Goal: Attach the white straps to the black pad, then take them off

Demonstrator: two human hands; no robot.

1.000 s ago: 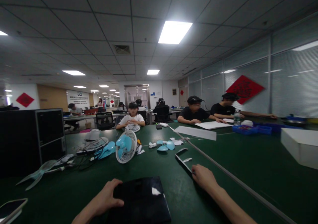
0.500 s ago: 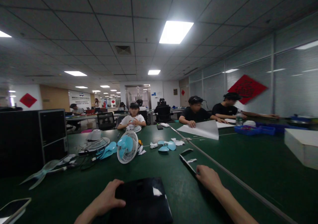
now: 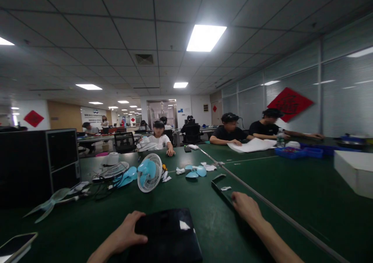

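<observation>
My left hand (image 3: 131, 232) grips the left side of a flat black case (image 3: 169, 235), its thumb on the top face. A torn white patch shows on the case, which rests on the green table near me. To the right, my right hand (image 3: 246, 208) is closed around the near end of a long, thin dark panel (image 3: 220, 191) with a bent far end. The panel stands apart from the case. A small white scrap (image 3: 226, 188) lies beside it. The fingertips of my right hand are partly hidden.
A small fan (image 3: 149, 172) leans ahead, with loose blue fan blades (image 3: 196, 172) beside it. A black computer tower (image 3: 62, 158) stands left, a phone (image 3: 16, 245) near it. A metal strip (image 3: 256, 197) crosses the table. A white box (image 3: 354, 173) sits right; co-workers sit across.
My right hand and the panel have shifted slightly right, and the panel's face now looks darker. My left hand stays put. Across the table, a co-worker's paper has been lowered flatter.
</observation>
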